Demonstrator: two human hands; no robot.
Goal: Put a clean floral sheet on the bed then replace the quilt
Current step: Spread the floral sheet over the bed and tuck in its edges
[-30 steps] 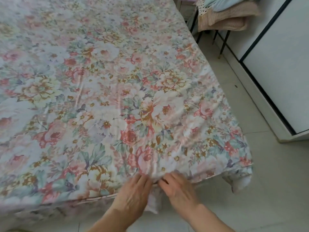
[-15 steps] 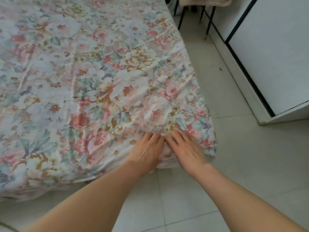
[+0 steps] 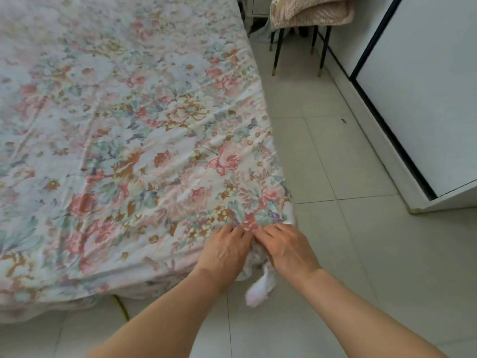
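Note:
The floral sheet (image 3: 134,140), pale with pink, rust and green flowers, lies spread over the bed and covers the whole top. Both my hands are at its near right corner. My left hand (image 3: 224,250) presses on the sheet's edge with fingers curled into the cloth. My right hand (image 3: 285,248) sits beside it, fingertips touching the left, gripping the bunched corner. A loose white tail of the sheet's corner (image 3: 259,289) hangs down below my hands. No quilt shows on the bed.
Pale floor tiles (image 3: 335,254) run along the bed's right side. A black-legged chair (image 3: 299,34) piled with folded beige cloth stands at the far end of the gap. A white wardrobe with a black-framed door (image 3: 423,86) lines the right.
My hands have shifted along the foot edge to the right corner of the bed. The corner cloth is now bunched, with a white tail hanging down.

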